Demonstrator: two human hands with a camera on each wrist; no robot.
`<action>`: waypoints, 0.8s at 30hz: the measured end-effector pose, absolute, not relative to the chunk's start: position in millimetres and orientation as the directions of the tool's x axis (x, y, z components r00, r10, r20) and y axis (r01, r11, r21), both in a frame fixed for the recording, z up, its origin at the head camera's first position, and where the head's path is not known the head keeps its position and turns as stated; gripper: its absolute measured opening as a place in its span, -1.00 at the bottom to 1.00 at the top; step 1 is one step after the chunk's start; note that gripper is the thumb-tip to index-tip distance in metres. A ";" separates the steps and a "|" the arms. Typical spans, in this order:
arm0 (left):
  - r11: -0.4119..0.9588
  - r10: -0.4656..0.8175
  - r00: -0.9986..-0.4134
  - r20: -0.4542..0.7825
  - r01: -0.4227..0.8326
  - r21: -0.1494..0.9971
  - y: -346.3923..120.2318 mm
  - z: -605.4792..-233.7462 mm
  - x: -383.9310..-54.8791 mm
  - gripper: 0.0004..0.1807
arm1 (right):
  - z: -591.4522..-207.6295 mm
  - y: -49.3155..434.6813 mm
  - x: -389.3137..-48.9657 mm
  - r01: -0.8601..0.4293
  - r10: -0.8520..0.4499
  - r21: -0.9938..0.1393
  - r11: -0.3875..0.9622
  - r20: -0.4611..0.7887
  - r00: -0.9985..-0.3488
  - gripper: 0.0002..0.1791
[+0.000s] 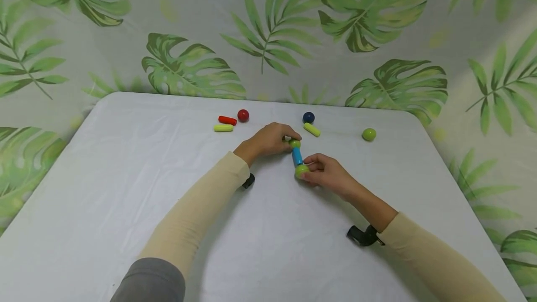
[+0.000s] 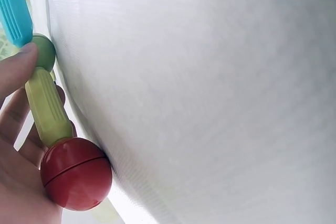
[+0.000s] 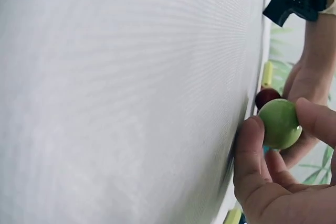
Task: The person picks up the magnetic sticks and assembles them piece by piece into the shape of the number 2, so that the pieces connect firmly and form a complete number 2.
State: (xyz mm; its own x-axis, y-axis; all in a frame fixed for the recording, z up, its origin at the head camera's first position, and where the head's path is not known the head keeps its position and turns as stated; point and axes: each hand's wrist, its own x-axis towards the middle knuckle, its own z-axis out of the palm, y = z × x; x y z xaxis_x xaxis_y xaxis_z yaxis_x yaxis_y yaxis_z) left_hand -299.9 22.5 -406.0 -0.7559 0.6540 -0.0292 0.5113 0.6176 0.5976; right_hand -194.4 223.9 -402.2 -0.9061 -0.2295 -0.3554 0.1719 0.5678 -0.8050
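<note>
My left hand (image 1: 271, 139) grips a chain of toy balls and sticks, its thumb on a green ball (image 2: 44, 53). From that ball a ribbed yellow stick (image 2: 48, 106) runs to a red ball (image 2: 76, 174) by the palm; in the head view the hand covers both. On the other side, a blue stick (image 1: 297, 156) joins the green ball and points toward me. At its near end, my right hand (image 1: 329, 174) pinches a second green ball (image 3: 280, 123) between thumb and fingers. Both hands are low over the white table.
Behind the left hand lie a loose red ball (image 1: 243, 115), a red stick (image 1: 227, 120) and a yellow stick (image 1: 223, 128). Farther right are a dark blue ball (image 1: 308, 117), another yellow stick (image 1: 312, 129) and a green ball (image 1: 369, 134). Leaf-patterned cloth surrounds the white table (image 1: 126, 153).
</note>
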 end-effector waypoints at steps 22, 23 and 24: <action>0.607 0.660 -0.751 -0.030 0.509 0.611 22.7 -406.4 -299.5 -0.59 | -401.1 211.5 -198.5 0.223 -0.224 -0.802 0.554 -0.402 -0.888 -0.36; 0.607 0.660 -0.751 -0.031 0.509 0.610 22.6 -406.4 -299.5 -0.59 | -401.0 211.5 -198.6 0.221 -0.227 -0.801 0.556 -0.403 -0.887 -0.36; 0.607 0.660 -0.751 -0.031 0.508 0.611 22.5 -406.3 -299.6 -0.59 | -401.1 211.5 -198.8 0.221 -0.228 -0.801 0.557 -0.404 -0.886 -0.35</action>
